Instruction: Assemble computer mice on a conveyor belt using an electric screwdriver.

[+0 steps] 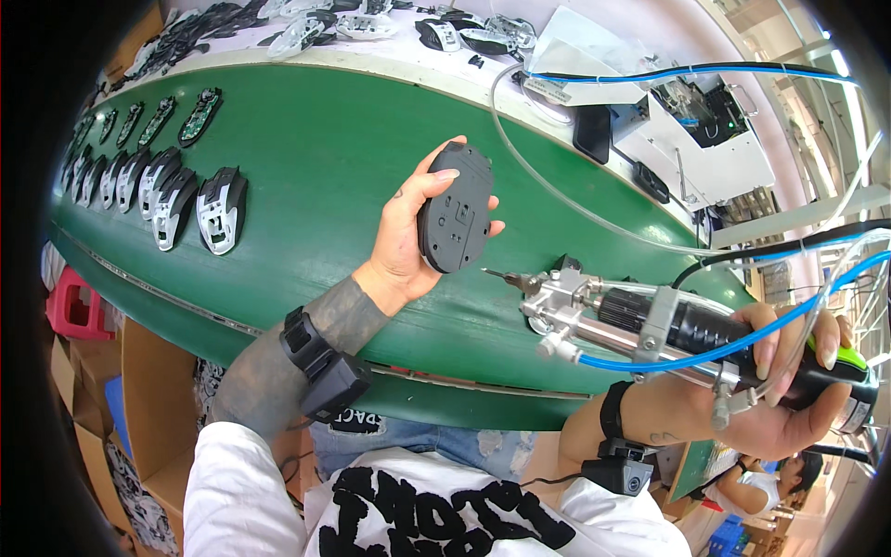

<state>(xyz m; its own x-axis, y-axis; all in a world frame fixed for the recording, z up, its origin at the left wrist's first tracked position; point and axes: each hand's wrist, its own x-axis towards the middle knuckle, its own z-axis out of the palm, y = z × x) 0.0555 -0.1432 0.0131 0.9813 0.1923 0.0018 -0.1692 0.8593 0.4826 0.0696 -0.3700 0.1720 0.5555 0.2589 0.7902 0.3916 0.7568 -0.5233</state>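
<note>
My left hand (399, 239) grips a black computer mouse (457, 212) above the green work surface (325, 176). The mouse's flat underside, with small holes and recesses, faces up, and my thumb lies over its edge. To the right, my right hand (784, 422) is wrapped round the black body of a powered screwdriver (640, 320), which has metal fittings and a blue air hose (687, 360). Its thin tip points left toward the mouse, a short gap away. Small dark parts lie partly hidden behind the screwdriver's front end.
Rows of white-and-black mouse shells (221, 212) and green circuit boards (199, 117) lie at the left. More shells (362, 26) sit on the white back ledge. A white machine (691, 148) stands back right, a clear tube (575, 206) looping from it. Another person (747, 487) is lower right.
</note>
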